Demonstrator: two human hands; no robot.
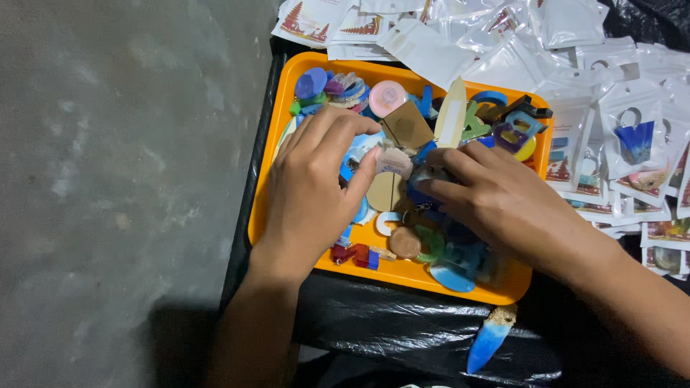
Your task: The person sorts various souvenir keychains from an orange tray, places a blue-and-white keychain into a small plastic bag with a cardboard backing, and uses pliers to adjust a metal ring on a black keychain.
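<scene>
An orange tray holds several small resin pieces in blue, pink, green and wood tones. My left hand hovers over the tray's left half, fingers curled, thumb and fingertips pinching a small round blue-and-white piece. My right hand rests on the tray's middle and right, its fingertips pressed on a small dark blue piece among the pile. What lies under each palm is hidden.
A heap of white and clear packaging pouches lies behind and to the right of the tray. The tray sits on black plastic sheeting. A blue-tipped leaf-shaped piece lies in front. Grey concrete floor spreads to the left.
</scene>
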